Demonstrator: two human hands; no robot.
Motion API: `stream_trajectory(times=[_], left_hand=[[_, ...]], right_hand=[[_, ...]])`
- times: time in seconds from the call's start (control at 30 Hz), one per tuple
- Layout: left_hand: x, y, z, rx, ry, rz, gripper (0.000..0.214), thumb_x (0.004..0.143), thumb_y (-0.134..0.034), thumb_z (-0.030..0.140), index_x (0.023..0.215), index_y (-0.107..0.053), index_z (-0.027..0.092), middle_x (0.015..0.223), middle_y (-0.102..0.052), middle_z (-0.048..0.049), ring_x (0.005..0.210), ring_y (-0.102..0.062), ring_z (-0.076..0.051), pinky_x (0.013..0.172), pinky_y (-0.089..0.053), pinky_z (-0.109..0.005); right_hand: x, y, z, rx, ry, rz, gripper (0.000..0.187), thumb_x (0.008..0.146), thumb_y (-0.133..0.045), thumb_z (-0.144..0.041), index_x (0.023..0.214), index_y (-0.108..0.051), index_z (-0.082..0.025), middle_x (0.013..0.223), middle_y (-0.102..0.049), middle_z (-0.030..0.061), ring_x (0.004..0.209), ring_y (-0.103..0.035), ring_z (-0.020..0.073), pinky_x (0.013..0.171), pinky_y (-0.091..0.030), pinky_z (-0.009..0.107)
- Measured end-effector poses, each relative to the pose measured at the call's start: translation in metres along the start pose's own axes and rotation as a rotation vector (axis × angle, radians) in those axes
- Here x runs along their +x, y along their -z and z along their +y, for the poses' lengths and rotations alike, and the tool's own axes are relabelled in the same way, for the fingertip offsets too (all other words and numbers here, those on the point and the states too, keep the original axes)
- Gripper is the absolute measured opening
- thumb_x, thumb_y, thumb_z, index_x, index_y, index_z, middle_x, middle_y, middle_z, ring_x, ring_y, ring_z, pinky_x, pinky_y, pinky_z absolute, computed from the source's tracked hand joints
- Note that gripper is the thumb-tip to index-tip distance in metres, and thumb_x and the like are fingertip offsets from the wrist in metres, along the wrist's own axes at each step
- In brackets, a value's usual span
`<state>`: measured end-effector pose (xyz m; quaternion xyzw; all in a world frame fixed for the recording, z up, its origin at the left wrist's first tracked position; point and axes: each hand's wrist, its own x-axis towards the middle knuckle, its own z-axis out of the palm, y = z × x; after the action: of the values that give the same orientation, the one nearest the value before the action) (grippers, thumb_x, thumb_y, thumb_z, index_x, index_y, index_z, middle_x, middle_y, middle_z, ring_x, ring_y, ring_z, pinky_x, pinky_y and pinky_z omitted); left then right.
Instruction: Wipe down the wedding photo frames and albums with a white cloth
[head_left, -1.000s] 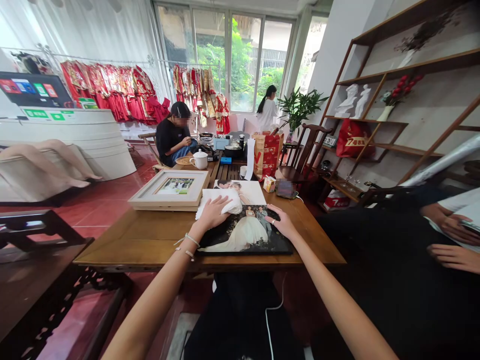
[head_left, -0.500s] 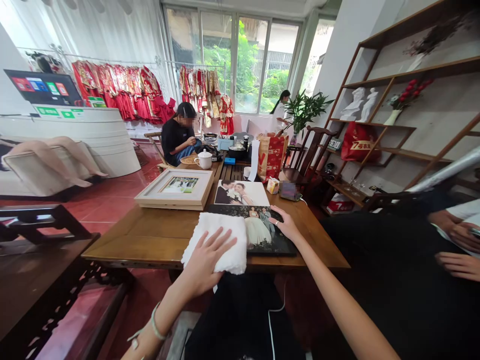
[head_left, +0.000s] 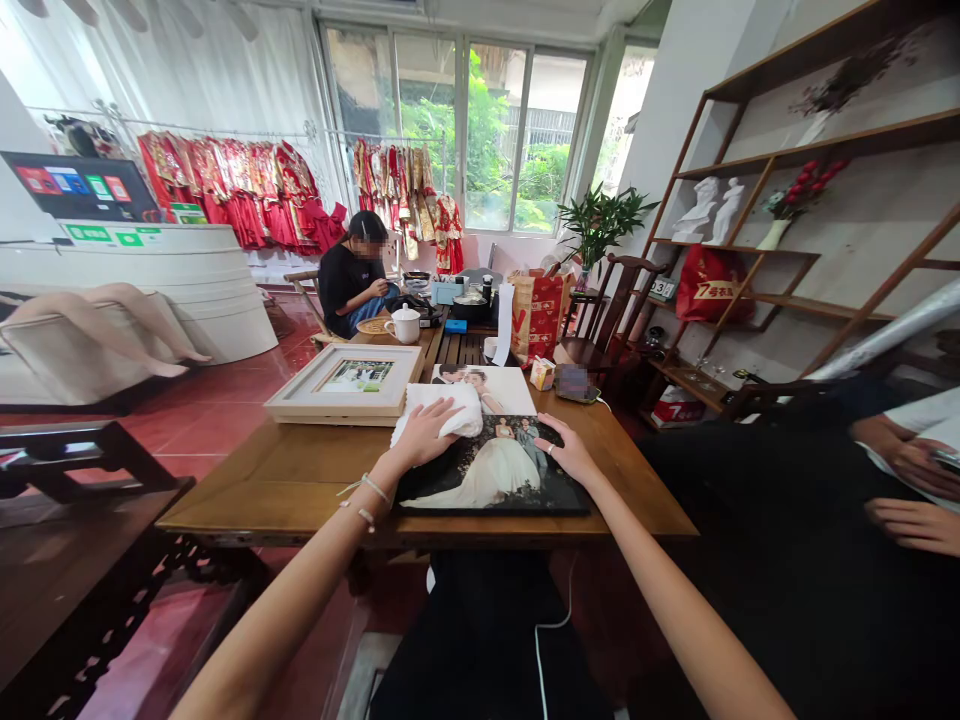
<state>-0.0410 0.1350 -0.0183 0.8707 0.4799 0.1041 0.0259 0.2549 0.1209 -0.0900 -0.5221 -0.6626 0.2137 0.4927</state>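
A dark wedding photo panel (head_left: pixel 491 475) lies flat near the table's front edge, showing a couple outdoors. Pressed on its upper left part is a folded white cloth (head_left: pixel 466 405), under my left hand (head_left: pixel 424 435), whose fingers stretch out flat over it. My right hand (head_left: pixel 568 452) rests open on the panel's right edge, fingers spread, a ring on one of them. Just behind, a second, lighter photo panel (head_left: pixel 514 392) of a couple is partly covered by the cloth.
Left of the panels is a pale wooden picture frame (head_left: pixel 300 408) on the wooden table (head_left: pixel 232 490). Farther back stand a white teapot (head_left: pixel 406 325) and a red paper bag (head_left: pixel 536 315). A seated person (head_left: pixel 356 275) is across the table; another person's hand (head_left: pixel 911 525) is at right.
My left hand has slid the white cloth forward, away from me, uncovering the panel's lower left part. The cloth looks more bunched. My right hand stays on the panel's right edge.
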Motion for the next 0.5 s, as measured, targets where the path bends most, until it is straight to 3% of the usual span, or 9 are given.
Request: stream_trajectory(times=[0.1, 0.2, 0.5], left_hand=[[0.003, -0.004, 0.001, 0.030, 0.031, 0.037, 0.050, 0.090, -0.038, 0.036, 0.139, -0.037, 0.023, 0.147, -0.031, -0.0078, 0.136, -0.025, -0.026, 0.108, -0.019, -0.051], [-0.011, -0.005, 0.009, 0.051, 0.041, 0.054, 0.050, 0.090, -0.039, 0.034, 0.139, -0.036, 0.025, 0.147, -0.032, -0.0064, 0.136, -0.025, -0.025, 0.108, -0.020, -0.049], [-0.114, 0.000, 0.055, 0.051, -0.022, 0.022, 0.073, 0.073, -0.052, 0.020, 0.141, -0.031, 0.032, 0.151, -0.023, -0.0006, 0.138, -0.019, -0.026, 0.111, -0.015, -0.049]], right_hand=[[0.000, 0.000, 0.001, 0.008, -0.014, -0.002, 0.047, 0.071, -0.066, -0.037, 0.115, -0.062, -0.024, 0.129, -0.056, 0.0087, 0.123, -0.048, 0.0258, 0.108, -0.031, 0.047], [0.001, -0.001, 0.001, 0.023, -0.023, 0.003, 0.046, 0.070, -0.067, -0.035, 0.115, -0.062, -0.025, 0.130, -0.056, 0.0075, 0.123, -0.048, 0.0256, 0.108, -0.031, 0.047], [0.000, -0.001, 0.000, 0.016, -0.013, 0.005, 0.045, 0.071, -0.065, -0.032, 0.115, -0.062, -0.023, 0.129, -0.056, 0.0081, 0.124, -0.047, 0.0254, 0.108, -0.031, 0.047]])
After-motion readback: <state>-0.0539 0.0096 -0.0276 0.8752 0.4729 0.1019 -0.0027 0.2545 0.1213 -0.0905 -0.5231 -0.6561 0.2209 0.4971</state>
